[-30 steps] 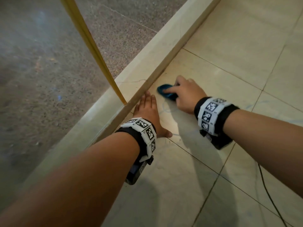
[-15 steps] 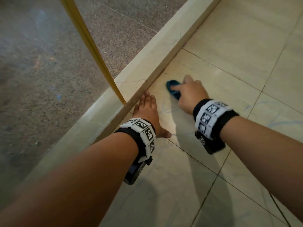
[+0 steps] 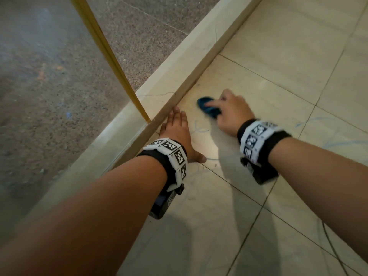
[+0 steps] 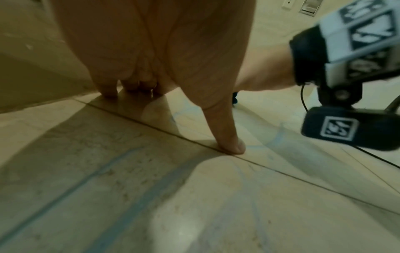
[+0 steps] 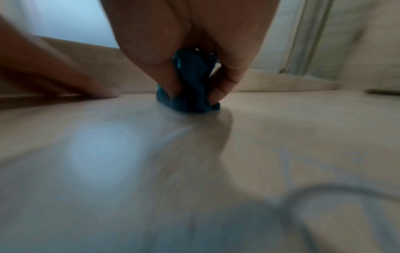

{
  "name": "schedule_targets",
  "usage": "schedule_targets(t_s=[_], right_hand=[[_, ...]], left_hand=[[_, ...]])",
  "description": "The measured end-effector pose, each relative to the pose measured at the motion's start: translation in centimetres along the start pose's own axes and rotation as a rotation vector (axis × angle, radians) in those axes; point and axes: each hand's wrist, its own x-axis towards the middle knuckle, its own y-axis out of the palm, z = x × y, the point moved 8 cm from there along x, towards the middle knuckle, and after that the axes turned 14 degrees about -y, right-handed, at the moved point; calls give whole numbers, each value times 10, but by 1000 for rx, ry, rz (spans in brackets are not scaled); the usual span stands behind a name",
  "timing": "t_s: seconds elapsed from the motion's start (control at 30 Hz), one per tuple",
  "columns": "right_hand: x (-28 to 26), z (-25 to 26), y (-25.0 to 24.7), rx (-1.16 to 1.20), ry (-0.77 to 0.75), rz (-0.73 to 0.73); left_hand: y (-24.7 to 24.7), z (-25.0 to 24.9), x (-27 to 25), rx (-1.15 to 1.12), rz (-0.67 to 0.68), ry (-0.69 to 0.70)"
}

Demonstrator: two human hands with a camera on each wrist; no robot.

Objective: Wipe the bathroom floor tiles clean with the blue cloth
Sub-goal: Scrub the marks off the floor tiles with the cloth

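Observation:
A small bunched blue cloth (image 3: 207, 108) (image 5: 190, 85) lies on the beige floor tile (image 3: 258, 92), close to a raised stone threshold. My right hand (image 3: 229, 112) (image 5: 194, 71) grips it, thumb and fingers pinched round the bundle and pressing it to the tile. My left hand (image 3: 177, 130) (image 4: 164, 82) rests flat on the floor beside the threshold, fingers straight and thumb spread onto a grout line. Faint blue scribble marks (image 3: 201, 129) cross the tile between the two hands, and more blue streaks (image 4: 129, 196) run under the left wrist.
The stone threshold (image 3: 179, 62) runs diagonally from upper right to lower left, with a glass panel in a yellow frame (image 3: 111, 60) standing on it. Speckled grey floor lies beyond. A thin black cable (image 3: 334, 250) lies on the tiles at lower right.
My right hand has slid the cloth back and forth across the tile: away from the threshold, then back nearer the left hand. The left hand has stayed planted.

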Motion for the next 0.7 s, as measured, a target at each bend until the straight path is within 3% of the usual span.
schedule_targets(t_s=[0.1, 0.23, 0.3, 0.4, 0.47, 0.63, 0.7], right_hand=[[8, -26, -8, 18, 204, 23], [-14, 31, 10, -30, -35, 89], [-11, 24, 7, -4, -68, 74], [7, -22, -9, 20, 171, 26], [8, -23, -5, 4, 249, 41], [-12, 42, 17, 0, -123, 65], [-1, 19, 8, -9, -29, 68]], left_hand=[[1, 0, -1, -15, 0, -6], [0, 0, -1, -18, -9, -6], [0, 0, 0, -19, -7, -12], [-5, -4, -4, -33, -10, -21], [-7, -8, -11, -65, -1, -6], [-1, 5, -19, -67, 1, 3], [4, 14, -20, -34, 15, 16]])
